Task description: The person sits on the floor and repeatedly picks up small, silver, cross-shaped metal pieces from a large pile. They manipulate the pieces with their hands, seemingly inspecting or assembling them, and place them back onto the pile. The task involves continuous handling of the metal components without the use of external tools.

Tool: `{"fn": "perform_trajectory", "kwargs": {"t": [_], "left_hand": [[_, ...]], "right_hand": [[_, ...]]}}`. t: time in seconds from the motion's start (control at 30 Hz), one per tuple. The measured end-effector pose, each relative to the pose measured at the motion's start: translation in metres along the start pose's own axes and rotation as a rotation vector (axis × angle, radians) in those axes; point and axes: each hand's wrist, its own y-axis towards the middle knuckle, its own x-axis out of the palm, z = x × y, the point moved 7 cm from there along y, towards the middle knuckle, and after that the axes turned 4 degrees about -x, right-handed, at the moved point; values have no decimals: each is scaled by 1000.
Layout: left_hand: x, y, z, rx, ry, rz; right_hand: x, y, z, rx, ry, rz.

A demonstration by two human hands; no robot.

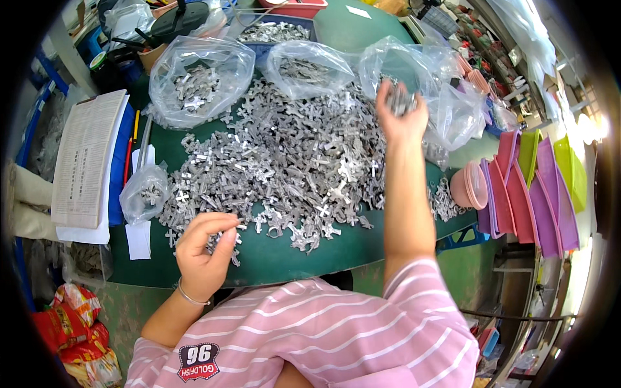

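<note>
Metal pieces (401,102) in right hand (402,119) near clear bag (412,61)

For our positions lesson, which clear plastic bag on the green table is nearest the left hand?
The small clear plastic bag left of the silver metal crosses; larger bags, beyond or right of them, are farther from the left hand.
</note>
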Motion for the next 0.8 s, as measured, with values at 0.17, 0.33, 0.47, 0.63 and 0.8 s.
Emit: {"fn": "perform_trajectory", "kwargs": {"t": [0.17,0.33,0.47,0.63,0.8], "left_hand": [[-8,-11,-22,-230,-203,38],[-15,-19,-35,-310,-347,97],[-17,-30,-51,-447,-375,30],[6,-33,-56,-546,-410,-72],[24,-41,-57,-611,-424,-180]], "right_hand": [[4,85,-58,-198,-811,31],[4,-20,-13,-171,-1205,-488],[-30,-151,49,-229,-1773,-1039],[-67,-197,78,-456,-1883,-1130],[-70,-211,113,-586,-2059,-1178]]}}
